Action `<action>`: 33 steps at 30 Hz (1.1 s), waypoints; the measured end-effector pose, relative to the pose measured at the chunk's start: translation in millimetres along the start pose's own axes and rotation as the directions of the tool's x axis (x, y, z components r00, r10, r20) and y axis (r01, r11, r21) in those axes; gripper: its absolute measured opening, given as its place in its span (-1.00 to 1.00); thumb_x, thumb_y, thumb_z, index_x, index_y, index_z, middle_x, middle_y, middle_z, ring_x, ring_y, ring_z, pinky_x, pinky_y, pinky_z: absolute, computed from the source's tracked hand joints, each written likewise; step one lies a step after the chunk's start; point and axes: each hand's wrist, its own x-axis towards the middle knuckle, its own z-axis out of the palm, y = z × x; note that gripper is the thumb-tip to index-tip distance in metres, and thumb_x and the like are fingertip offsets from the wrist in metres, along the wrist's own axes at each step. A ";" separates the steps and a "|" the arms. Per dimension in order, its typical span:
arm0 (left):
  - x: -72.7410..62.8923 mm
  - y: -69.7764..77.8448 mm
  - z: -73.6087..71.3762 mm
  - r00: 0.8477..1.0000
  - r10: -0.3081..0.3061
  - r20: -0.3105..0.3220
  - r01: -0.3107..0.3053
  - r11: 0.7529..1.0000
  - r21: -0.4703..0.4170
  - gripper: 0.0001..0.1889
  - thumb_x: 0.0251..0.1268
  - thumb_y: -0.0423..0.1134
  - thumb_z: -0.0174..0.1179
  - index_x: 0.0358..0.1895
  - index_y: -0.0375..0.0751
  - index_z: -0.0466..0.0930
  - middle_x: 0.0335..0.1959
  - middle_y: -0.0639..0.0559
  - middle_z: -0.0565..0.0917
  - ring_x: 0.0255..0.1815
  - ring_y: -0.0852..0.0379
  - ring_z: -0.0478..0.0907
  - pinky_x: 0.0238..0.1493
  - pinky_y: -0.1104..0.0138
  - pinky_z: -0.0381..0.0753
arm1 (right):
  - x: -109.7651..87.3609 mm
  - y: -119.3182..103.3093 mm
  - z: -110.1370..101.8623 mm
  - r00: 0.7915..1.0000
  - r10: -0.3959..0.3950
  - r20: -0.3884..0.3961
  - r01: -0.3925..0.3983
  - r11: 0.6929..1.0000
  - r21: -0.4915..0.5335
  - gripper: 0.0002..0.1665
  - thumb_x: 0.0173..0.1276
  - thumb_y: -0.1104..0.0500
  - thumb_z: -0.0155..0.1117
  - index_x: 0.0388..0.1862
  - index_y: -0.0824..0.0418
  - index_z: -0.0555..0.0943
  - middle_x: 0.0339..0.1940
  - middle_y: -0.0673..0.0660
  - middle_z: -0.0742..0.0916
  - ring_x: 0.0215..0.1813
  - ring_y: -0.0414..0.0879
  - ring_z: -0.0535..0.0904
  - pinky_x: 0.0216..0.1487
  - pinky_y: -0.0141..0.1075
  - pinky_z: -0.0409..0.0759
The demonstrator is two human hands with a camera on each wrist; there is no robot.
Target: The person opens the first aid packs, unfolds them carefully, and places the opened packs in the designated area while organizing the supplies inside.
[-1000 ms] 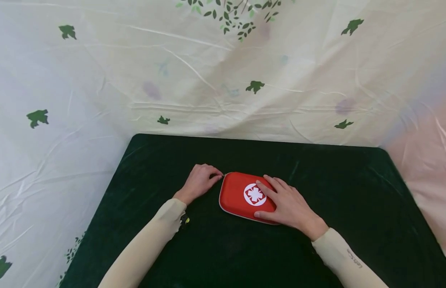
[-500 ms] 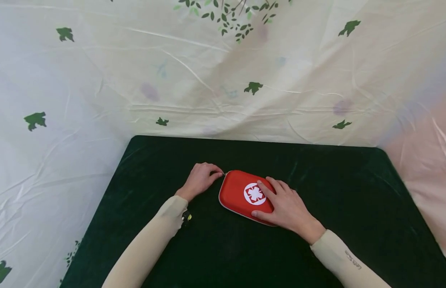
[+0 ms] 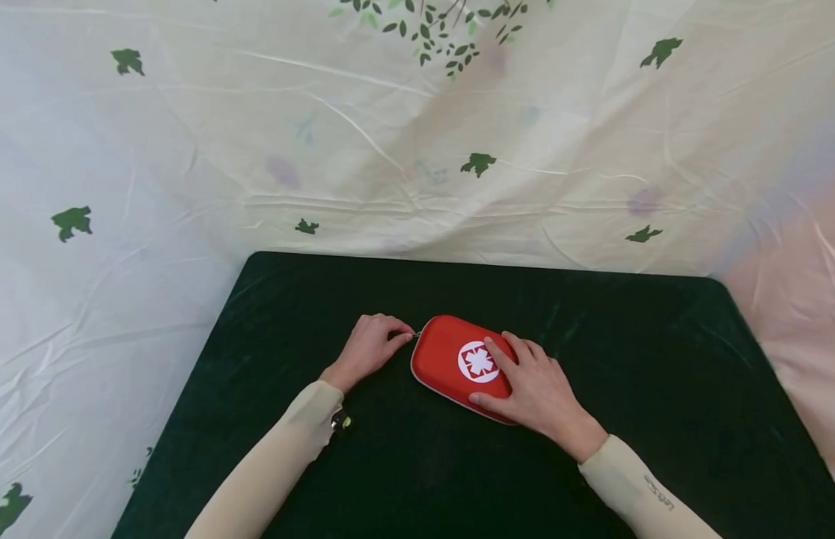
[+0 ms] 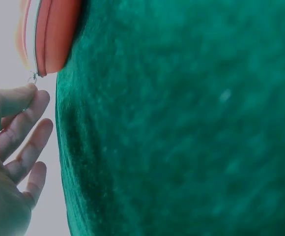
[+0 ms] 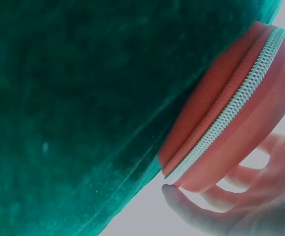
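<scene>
A red first-aid case [image 3: 443, 352] with a white cross badge lies on the dark green cloth. At its far left corner my left hand [image 3: 369, 348] pinches the small metal zipper pull [image 4: 33, 78] between thumb and index finger; its other fingers are loosely bent in the left wrist view. My right hand [image 3: 542, 393] grips the right end of the case from above, thumb at the near edge and fingers spread over the top. Along the near side, the silvery zipper [image 5: 231, 109] runs with its teeth meshed. The case's right end is partly hidden under the right hand.
The dark green cloth [image 3: 310, 292] covers the table. Behind it and at the sides hangs a pale curtain [image 3: 364, 157] with green bird and leaf prints. A dark wrist camera [image 3: 340, 421] sits under my left sleeve.
The case has turned slightly clockwise, its far left corner shifting away from me. My left hand has moved slightly left and nearer, still pinching the zipper pull. My right hand keeps its grip.
</scene>
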 end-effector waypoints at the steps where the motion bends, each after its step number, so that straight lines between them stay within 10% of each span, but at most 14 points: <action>1: -0.9 0.4 0.4 1.000 -0.004 -0.002 0.004 1.000 -0.010 -0.84 0.45 -0.20 0.33 -0.02 -0.07 0.81 -0.12 0.09 0.81 -0.13 0.15 0.64 0.13 0.11 0.56 | -0.5 -0.8 0.0 1.000 0.006 0.000 -0.006 1.000 -0.001 0.20 0.19 -0.64 0.19 0.66 -0.04 0.26 0.58 0.26 0.31 0.38 0.30 0.33 0.18 0.29 0.50; 26: -18.9 3.3 1.5 0.999 -0.022 -0.035 0.020 0.998 -0.064 -0.85 0.40 -0.22 0.37 -0.04 -0.07 0.81 -0.15 0.09 0.81 -0.15 0.18 0.66 0.07 0.12 0.59 | -5.5 -12.1 3.1 0.996 0.082 -0.023 -0.082 0.997 0.002 0.21 0.17 -0.66 0.17 0.63 0.01 0.30 0.56 0.30 0.33 0.36 0.32 0.34 0.12 0.27 0.53; 33: -18.2 3.0 4.9 0.999 -0.013 -0.050 0.008 0.996 -0.093 -0.85 0.43 -0.23 0.34 -0.03 -0.11 0.81 -0.12 0.05 0.81 -0.15 0.16 0.67 0.07 0.11 0.60 | 1.8 7.2 -8.2 0.994 -0.107 0.011 0.107 0.994 0.009 0.13 0.28 -0.64 0.09 0.67 -0.09 0.24 0.68 0.17 0.21 0.58 0.30 0.14 0.36 0.36 0.33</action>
